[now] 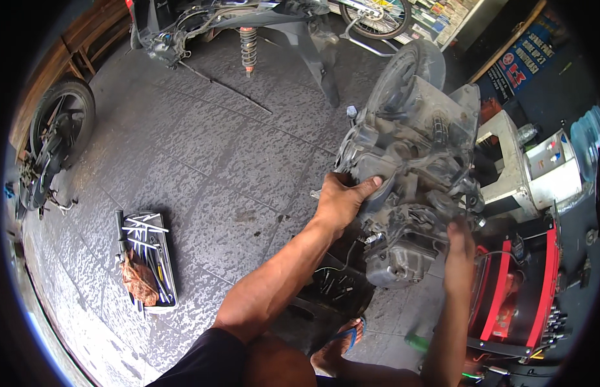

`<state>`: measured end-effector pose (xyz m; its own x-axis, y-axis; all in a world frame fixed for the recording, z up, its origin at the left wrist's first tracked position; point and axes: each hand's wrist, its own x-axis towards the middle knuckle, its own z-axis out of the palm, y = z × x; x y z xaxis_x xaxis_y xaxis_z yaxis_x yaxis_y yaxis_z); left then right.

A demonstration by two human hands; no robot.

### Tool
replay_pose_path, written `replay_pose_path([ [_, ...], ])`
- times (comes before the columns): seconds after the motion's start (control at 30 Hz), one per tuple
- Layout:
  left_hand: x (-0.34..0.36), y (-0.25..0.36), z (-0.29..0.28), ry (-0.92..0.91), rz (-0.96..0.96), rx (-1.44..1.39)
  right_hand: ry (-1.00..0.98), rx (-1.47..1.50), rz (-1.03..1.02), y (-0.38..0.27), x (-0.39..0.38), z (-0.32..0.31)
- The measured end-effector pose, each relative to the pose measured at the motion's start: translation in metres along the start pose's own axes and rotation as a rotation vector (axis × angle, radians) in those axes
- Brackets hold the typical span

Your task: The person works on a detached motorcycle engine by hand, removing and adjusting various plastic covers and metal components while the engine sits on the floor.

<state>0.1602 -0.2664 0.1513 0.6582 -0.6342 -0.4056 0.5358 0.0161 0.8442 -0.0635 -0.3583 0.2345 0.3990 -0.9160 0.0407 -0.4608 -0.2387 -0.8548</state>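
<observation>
1. Your engine unit [403, 161], with its wheel [435, 61] attached, rests toward the right edge of the floor [216, 168]. Its long axis runs almost straight away from you: the wheel is at the far end, and the grey cylinder head [393, 264] is at the near end.

2. Your left hand [342, 200] is at the left flank of this unit, so the body of the unit lies to the right of these fingers. This is the nearer hand, because it is plainly in contact.

3. Your left fingers are grasping the flank: the thumb lies flat upon the cover, and the others bend around the outer side, where their tips are hidden. The gap between thumb and fingers seems moderate, filled by the casing.

4. Your right hand [460, 248] is on the opposite side, near the cylinder head, which lies to its left. This hand is blurred, so you cannot tell if its fingers are released or grasping, nor if they touch the metal.

5. Below your left forearm there is a dark tray [344, 287] with small parts. Toward the left edge of the floor lies a tool box [173, 277], with a brownish rag [139, 280] over some tools. Just beside the right hand stands a red rack [497, 297].
</observation>
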Motion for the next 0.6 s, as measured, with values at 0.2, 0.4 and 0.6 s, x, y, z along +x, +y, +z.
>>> replay_pose_path([
  [0.2,-0.015,0.017,0.007,-0.003,0.046,0.062,-0.017,0.018,-0.028,0.010,-0.005,-0.001],
  [0.4,-0.018,0.021,0.009,-0.033,0.042,0.071,-0.033,0.012,0.020,-0.009,-0.005,0.000],
  [0.6,-0.013,0.010,0.009,0.018,0.038,0.063,0.013,0.056,-0.007,-0.001,-0.004,0.008],
])
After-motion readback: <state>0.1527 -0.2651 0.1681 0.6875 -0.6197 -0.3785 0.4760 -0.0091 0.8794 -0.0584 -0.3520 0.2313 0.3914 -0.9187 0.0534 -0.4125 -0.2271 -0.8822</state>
